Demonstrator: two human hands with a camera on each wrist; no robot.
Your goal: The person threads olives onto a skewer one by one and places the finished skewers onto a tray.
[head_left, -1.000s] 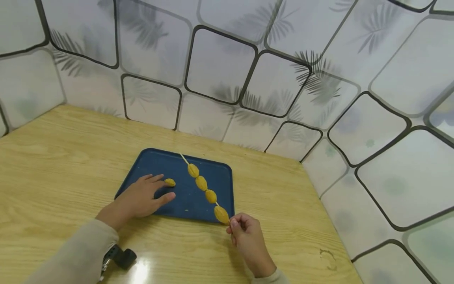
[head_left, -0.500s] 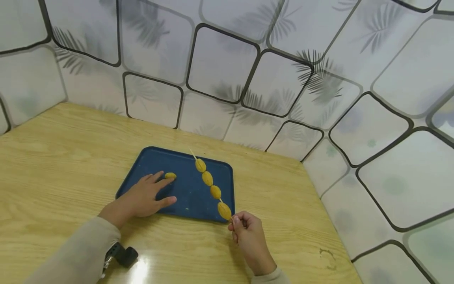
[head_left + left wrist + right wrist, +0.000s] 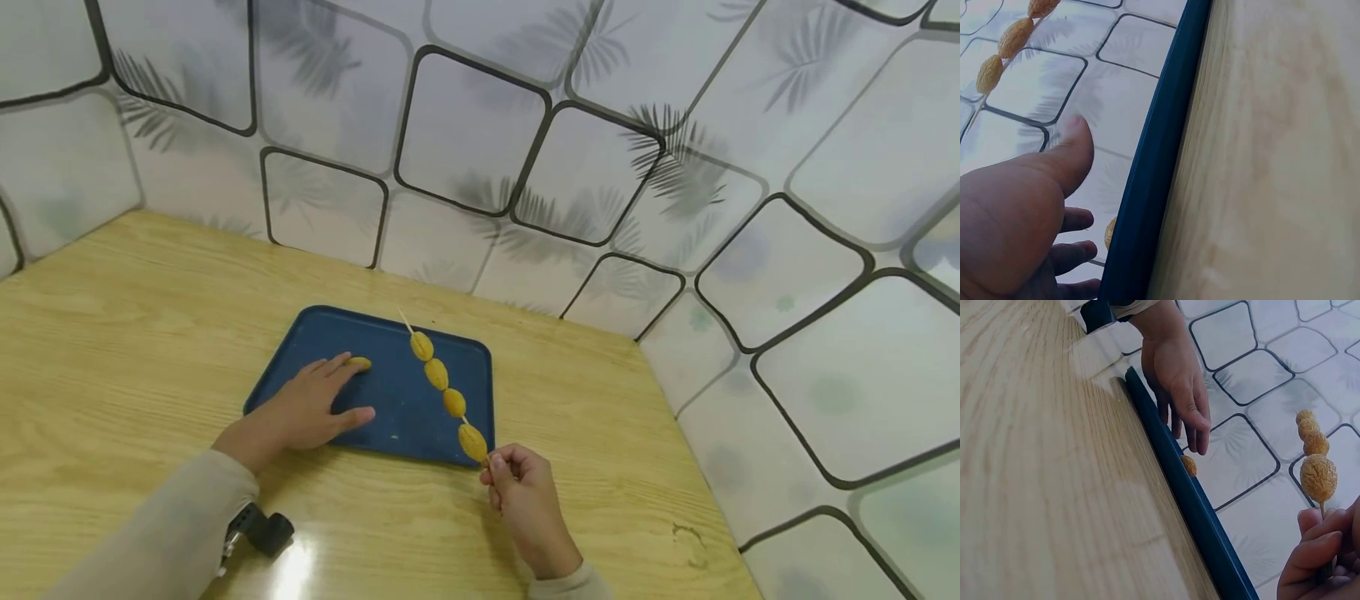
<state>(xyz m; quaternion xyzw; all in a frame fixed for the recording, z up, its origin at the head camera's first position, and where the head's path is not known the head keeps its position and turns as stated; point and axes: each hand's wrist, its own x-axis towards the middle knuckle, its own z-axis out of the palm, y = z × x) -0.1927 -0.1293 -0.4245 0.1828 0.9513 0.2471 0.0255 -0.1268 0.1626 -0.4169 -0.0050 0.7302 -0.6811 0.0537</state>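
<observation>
My right hand point(image 3: 528, 508) pinches the lower end of a thin wooden skewer point(image 3: 406, 322) between thumb and fingers. Several wrinkled, yellow-brown oval pieces point(image 3: 453, 403) are threaded along it, and its bare tip points up and away over the tray. My left hand point(image 3: 311, 408) reaches over the left part of the dark blue tray point(image 3: 405, 429), thumb spread and fingers extended. One loose oval piece point(image 3: 361, 364) lies at its fingertips and is partly hidden by them. In the right wrist view, the loose piece point(image 3: 1189, 465) shows just past the tray rim point(image 3: 1210, 537).
The tray lies on a light wood-grain table point(image 3: 615, 450). Behind and to the right rises a pale wall point(image 3: 465, 133) with a dark-lined pattern and leaf prints. My left wrist wears a black strapped device point(image 3: 262, 529).
The loose piece has shifted slightly farther back on the tray, with my left fingers following it. The skewer's tip has swung to the right while my right hand keeps its pinch.
</observation>
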